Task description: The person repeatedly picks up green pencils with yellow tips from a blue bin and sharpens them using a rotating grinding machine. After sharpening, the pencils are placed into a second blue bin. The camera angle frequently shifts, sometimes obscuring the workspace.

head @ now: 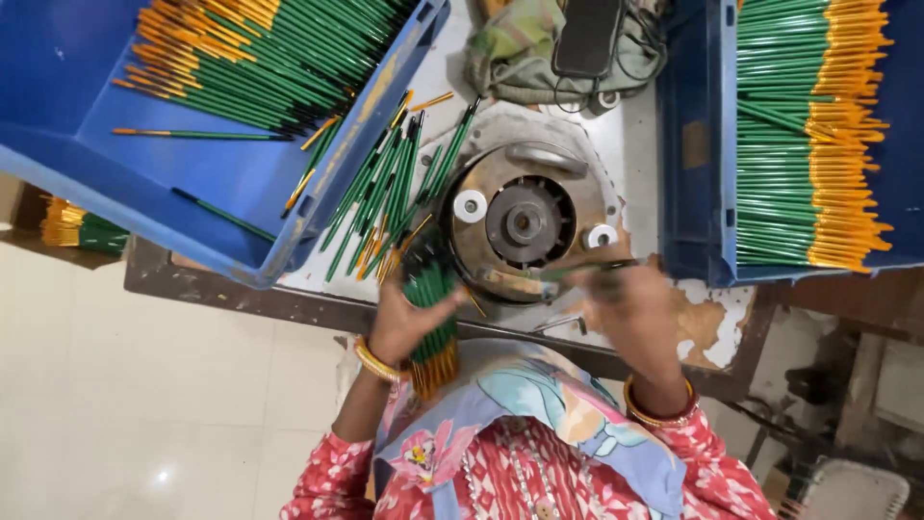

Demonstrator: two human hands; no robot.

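My left hand (404, 318) is shut on a bundle of green brushes with orange handles (431, 313), held upright just left of a round metal machine head (525, 223). Over that machine's front edge, my right hand (630, 306) holds a single green brush (587, 270) lying sideways, blurred by motion. Several loose green brushes (385, 193) lie on the white worktop between the left crate and the machine. Each wrist wears a gold bangle.
A blue crate (173, 183) with a pile of green and orange brushes tilts at the upper left. Another blue crate (693, 144) at the right holds neatly stacked brushes. A cloth bag (520, 48) with a dark device lies at the top. The worktop's chipped edge (712, 332) is near my right hand.
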